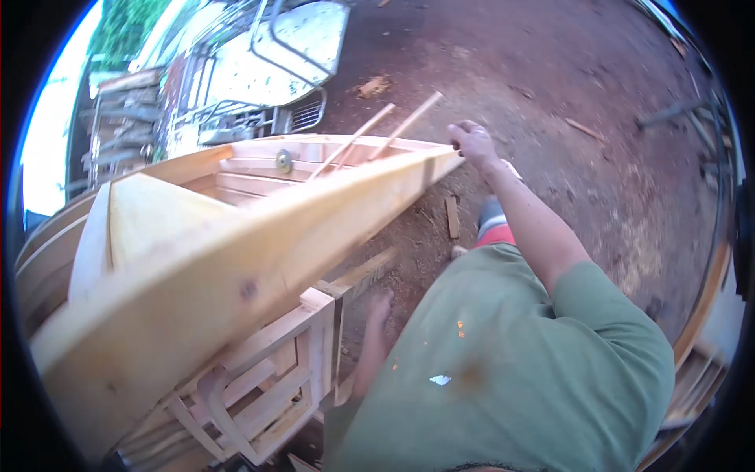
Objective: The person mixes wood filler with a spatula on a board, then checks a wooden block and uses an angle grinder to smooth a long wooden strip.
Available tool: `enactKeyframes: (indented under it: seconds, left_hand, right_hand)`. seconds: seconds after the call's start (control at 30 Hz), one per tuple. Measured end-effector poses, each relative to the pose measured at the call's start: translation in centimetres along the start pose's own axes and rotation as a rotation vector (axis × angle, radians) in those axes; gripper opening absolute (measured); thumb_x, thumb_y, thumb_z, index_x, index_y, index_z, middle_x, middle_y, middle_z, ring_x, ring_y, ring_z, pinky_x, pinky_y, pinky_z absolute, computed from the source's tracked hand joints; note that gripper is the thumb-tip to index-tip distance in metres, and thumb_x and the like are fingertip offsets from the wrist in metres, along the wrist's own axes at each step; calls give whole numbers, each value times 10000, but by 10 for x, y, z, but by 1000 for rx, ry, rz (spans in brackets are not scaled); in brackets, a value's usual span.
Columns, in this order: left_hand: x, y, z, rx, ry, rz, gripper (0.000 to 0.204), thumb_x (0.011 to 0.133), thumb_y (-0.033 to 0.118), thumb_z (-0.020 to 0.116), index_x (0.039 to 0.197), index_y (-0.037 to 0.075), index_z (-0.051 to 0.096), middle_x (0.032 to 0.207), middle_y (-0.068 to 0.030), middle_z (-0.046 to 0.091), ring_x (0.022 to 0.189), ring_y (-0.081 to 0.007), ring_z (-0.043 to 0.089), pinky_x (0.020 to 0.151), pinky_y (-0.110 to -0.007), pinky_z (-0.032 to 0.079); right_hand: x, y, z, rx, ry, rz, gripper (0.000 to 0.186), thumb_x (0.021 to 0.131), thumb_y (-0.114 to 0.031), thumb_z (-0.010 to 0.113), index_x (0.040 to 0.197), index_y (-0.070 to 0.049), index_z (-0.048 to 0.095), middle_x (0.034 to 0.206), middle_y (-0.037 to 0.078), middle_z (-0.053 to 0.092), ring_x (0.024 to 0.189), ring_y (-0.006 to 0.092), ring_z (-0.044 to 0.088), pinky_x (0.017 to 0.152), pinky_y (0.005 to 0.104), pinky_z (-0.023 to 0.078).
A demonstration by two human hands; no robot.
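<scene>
A wooden boat-like frame (314, 212) runs diagonally across the left half, with a pale triangular panel (153, 216) and thin sticks (409, 118) inside. My right hand (472, 144) is at its narrow far end, fingers curled on the edge of the long board. My left hand (379, 303) hangs low beside my body, near a rough plank (362, 267); its fingers are blurred, so their state is unclear. A small round metal disc (283, 160) sits on the inner planking.
Smaller wooden frames (275, 346) stand below the boat. White metal-tube furniture (275, 55) and stacked timber (118, 118) are at upper left. Reddish dirt ground (550, 79) holds scraps (582, 130); dark supports (684, 118) and boards (700, 315) line the right.
</scene>
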State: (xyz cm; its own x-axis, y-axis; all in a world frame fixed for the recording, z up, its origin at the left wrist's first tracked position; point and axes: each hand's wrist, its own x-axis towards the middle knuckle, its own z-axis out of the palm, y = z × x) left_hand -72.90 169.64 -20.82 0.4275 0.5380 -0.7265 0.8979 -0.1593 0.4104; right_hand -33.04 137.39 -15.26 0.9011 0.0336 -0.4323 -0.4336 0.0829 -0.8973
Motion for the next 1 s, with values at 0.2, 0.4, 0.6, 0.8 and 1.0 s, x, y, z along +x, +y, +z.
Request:
enactKeyframes:
  seconds: [0.2, 0.4, 0.6, 0.8, 1.0]
  left_hand:
    - [-66, -46, 25, -175, 77, -366, 357, 918, 315, 664, 993, -34, 641, 872, -117, 671, 766, -182, 635, 615, -345, 488]
    - [-203, 17, 184, -585, 122, -618, 362, 921, 292, 665, 1054, -41, 615, 925, -125, 671, 812, -204, 647, 652, -350, 501]
    - [-269, 98, 261, -762, 194, -768, 377, 924, 269, 666, 1114, -47, 589, 977, -133, 672, 858, -226, 660, 689, -356, 513]
    - [-287, 131, 285, -835, 288, -848, 403, 927, 247, 667, 1174, -54, 563, 1030, -140, 673, 904, -248, 672, 726, -361, 525]
    - [-236, 56, 354, -1213, 286, -795, 309, 965, 253, 609, 1145, 2, 623, 1019, -120, 664, 861, -238, 652, 717, -361, 519]
  right_hand:
    - [124, -26, 154, -620, -630, -218, 383, 867, -247, 683, 1201, -61, 686, 993, 152, 719, 931, 280, 690, 858, 369, 539]
    - [121, -9, 241, -1140, -894, -754, 305, 846, -184, 648, 1127, -65, 657, 1188, 170, 565, 1155, 381, 525, 953, 561, 470]
    - [131, 23, 280, -1220, -1010, -1037, 203, 867, -104, 543, 1019, -27, 653, 1122, 153, 572, 1130, 337, 529, 919, 507, 461]
    - [127, 22, 290, -1268, -1058, -1097, 252, 900, -127, 491, 1043, -62, 688, 1101, 166, 602, 1092, 333, 567, 925, 486, 470]
    - [124, -32, 220, -953, -1209, -443, 453, 996, -380, 483, 932, 23, 681, 873, 237, 684, 852, 384, 674, 773, 479, 497]
